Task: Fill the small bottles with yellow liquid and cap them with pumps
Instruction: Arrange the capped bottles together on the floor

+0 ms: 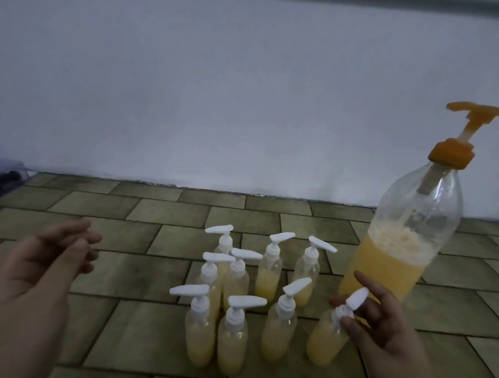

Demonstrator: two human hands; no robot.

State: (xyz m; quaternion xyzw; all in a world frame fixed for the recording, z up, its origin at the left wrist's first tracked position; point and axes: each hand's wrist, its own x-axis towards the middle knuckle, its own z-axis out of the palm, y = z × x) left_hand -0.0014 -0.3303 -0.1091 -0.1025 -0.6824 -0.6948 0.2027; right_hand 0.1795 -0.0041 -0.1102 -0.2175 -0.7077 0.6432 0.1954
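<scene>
Watching from my end: I place everything relative to the cluster of small bottles [239, 299] standing on the tiled floor [109, 285].
Left hand [36, 275]: well left of the cluster, palm turned up, fingers loosely spread and a little blurred; I see nothing in it.
Dark object [2, 178]: far left and behind the cluster, against the white wall [208, 89]; too dim for me to tell what it is.
Small bottles: nine in all by my count, each partly filled with yellow liquid and each wearing a white pump; eight stand upright, close together.
Nearest left bottle [199, 327]: front left corner of the cluster, pump spout pointing left.
Ninth bottle [327, 338]: just right of the cluster's front row, tilted, its base low and its white pump [351, 303] leaning right.
Right hand [385, 326]: just right of the cluster, thumb and fingertips pinching the collar of that pump; the other fingers are fanned out.
Large bottle [404, 238]: right of the cluster and behind the right hand, clear plastic, about half full of foamy yellow liquid, topped by an orange pump [468, 131] and appearing tilted right in my wide view.
</scene>
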